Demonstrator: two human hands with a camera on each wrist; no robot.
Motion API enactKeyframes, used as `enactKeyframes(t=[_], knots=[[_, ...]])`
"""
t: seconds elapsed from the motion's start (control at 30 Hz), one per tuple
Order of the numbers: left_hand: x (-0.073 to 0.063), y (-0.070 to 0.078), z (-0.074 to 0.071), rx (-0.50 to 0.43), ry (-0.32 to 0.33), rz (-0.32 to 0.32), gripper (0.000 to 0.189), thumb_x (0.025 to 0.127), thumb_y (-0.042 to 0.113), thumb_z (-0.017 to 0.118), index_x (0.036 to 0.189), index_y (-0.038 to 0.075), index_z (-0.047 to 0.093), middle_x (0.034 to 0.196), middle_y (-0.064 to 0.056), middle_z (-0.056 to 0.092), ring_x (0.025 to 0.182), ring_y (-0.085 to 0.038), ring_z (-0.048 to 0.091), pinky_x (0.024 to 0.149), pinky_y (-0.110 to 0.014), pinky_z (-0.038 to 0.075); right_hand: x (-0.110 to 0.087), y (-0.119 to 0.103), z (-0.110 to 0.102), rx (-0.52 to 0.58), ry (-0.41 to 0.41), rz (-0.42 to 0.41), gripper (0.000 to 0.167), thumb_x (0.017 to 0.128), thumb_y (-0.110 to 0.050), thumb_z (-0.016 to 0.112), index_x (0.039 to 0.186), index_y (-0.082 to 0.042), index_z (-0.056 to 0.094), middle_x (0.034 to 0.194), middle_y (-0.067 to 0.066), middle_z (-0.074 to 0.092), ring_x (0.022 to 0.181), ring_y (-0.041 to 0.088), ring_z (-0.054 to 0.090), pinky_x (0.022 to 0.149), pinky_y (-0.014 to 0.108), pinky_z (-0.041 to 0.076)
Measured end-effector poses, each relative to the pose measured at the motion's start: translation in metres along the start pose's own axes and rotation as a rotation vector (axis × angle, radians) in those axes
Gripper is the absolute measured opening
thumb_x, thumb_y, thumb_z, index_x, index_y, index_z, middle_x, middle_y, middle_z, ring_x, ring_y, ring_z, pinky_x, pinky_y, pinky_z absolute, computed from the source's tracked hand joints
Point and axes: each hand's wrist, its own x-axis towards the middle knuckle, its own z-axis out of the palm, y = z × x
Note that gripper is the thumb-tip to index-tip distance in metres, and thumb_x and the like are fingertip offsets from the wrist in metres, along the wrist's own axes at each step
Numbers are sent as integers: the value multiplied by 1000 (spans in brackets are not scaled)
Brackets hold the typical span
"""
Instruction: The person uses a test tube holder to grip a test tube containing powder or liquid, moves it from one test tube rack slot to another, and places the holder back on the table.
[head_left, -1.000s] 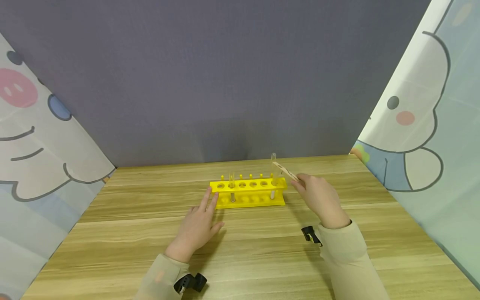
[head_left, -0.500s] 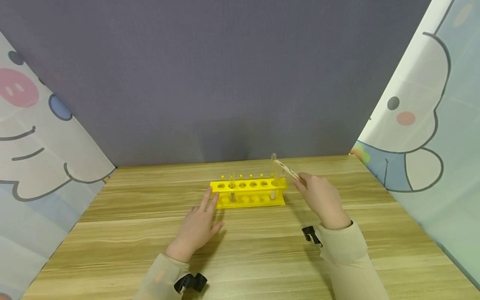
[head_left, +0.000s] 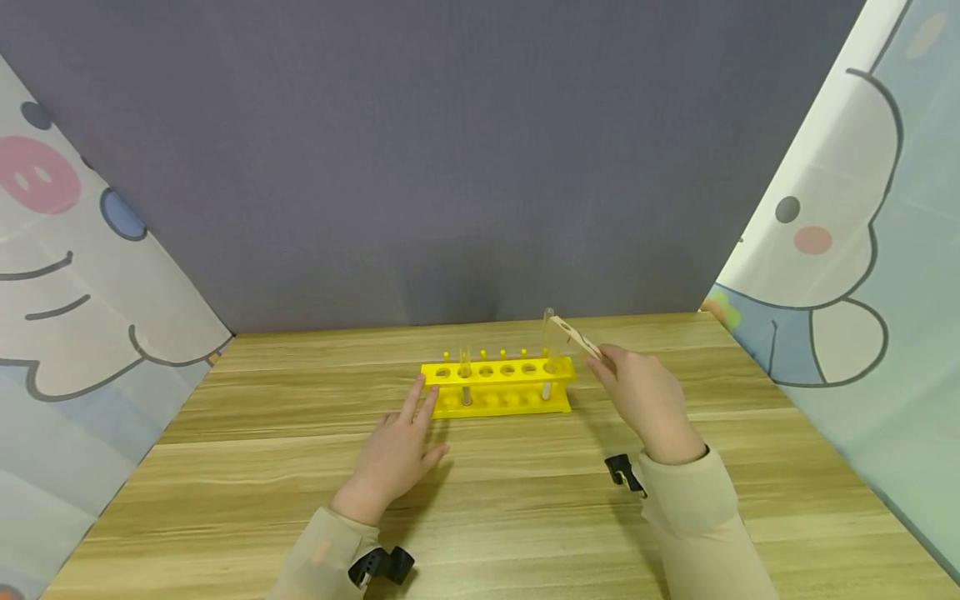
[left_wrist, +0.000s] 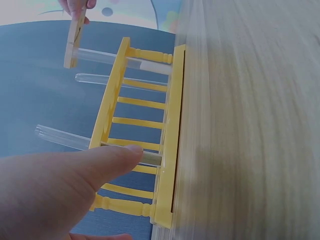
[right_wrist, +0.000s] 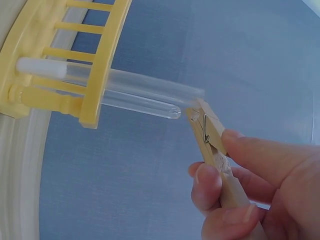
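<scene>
While straight-fingered, left hand (head_left: 393,454) against yellow rack (head_left: 495,381), right hand (head_left: 643,400) firmly round wooden clamp (right_wrist: 215,133).

A yellow rack (head_left: 497,380) stands upright — directly on the wood-grained table (head_left: 517,500).

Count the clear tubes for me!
3: a white-bottomed tube at the right end of the yellow rack, an upside-down tube behind it, and a third tube nearer the left hand.
</scene>
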Motion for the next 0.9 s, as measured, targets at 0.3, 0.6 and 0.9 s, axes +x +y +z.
enactKeyframes(t=[0.3, 0.6, 0.9], knots=[[0, 1, -1, -4, -2, -3, 83, 84, 42, 67, 146, 4, 27, 153, -19, 13, 98, -42, 58, 91, -57, 43, -2, -3, -2, 7, 17, -8, 30, 92, -27, 59, 111, -3, 65, 56, -1, 48, 46, 16, 40, 36, 29, 31], [-1, 0, -1, -5, 0, 2, 83, 84, 41, 67, 146, 3, 28, 153, -20, 14, 98, -42, 58, 90, -57, 43, -1, -11, 1, 20, 31, -46, 26, 91, -25, 61, 105, -4, 66, 56, -2, 48, 44, 14, 37, 37, 27, 30], [-2, 2, -2, 2, 3, 8, 83, 84, 41, 67, 146, 3, 29, 153, -20, 13, 96, -42, 59, 90, -56, 44, 0, -24, 8, 26, 34, -60, 20, 91, -25, 62, 96, -6, 65, 54, -2, 45, 41, 12, 33, 35, 26, 28]])
